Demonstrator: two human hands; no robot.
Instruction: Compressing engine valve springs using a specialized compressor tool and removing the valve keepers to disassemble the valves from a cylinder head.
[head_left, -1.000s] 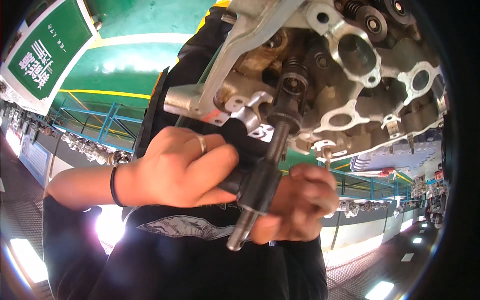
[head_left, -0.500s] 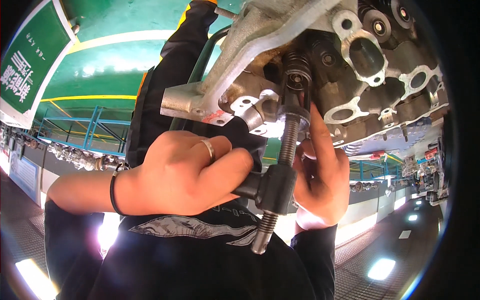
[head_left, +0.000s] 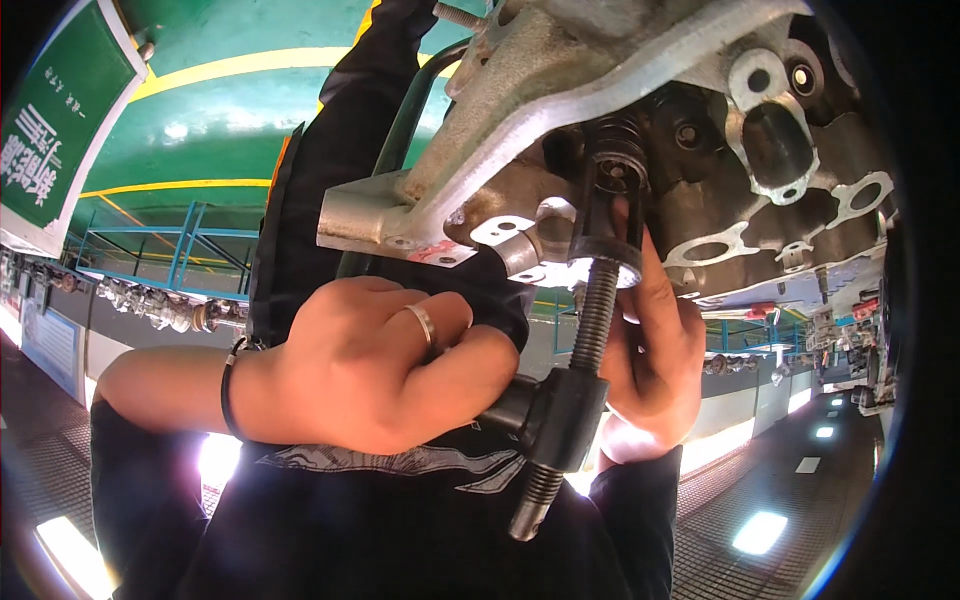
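- The left hand (head_left: 375, 365) is closed around the dark side arm of a valve spring compressor (head_left: 565, 425); a ring (head_left: 424, 322) sits on one finger and a black wristband (head_left: 231, 390) circles the wrist.
- The compressor stands at a tilt below the left part of an engine cylinder head (head_left: 540, 110), its slotted cup (head_left: 608, 235) inside that part's lower edge.
- A threaded rod (head_left: 597, 318) runs down from the cup through the black collar beside the left hand; its drilled end shows beneath.
- The right hand (head_left: 655, 375) is behind the rod, one finger pointing up at the slotted cup and reaching behind its side, the others bent. Whether it grips anything cannot be told, as the tool and shadow hide the fingertips.
- Above the cup, a coil spring (head_left: 612, 133) shows dimly within the head.
- Toward the head's right edge are an oval port (head_left: 710, 250) and a taller opening (head_left: 775, 152).
- A stud (head_left: 458, 15) juts from the head's upper left.
- A blue metal rack (head_left: 185, 247) and a row of metal parts (head_left: 165, 303) are well apart, at left.
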